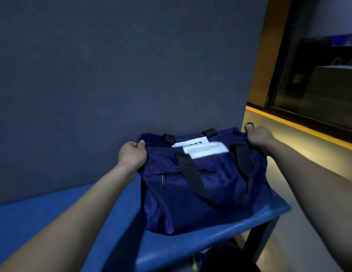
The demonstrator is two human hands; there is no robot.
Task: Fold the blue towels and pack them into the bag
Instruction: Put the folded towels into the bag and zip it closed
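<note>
both hands grip the navy bag point(200, 189) at its top corners, left hand point(131, 155) and right hand point(259, 137) with fingers curled into the fabric. its white label point(205, 150) is too blurred to read.

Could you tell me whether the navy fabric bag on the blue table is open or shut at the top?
Cannot tell: the navy fabric bag is gripped at both top corners by the left hand and right hand, its mouth unseen.

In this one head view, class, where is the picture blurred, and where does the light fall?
Head view: dim overall; the white labels on the navy bag are smeared by blur, unreadable; warm light falls along the yellow ledge at right; wide-angle stretch enlarges both forearms.
</note>
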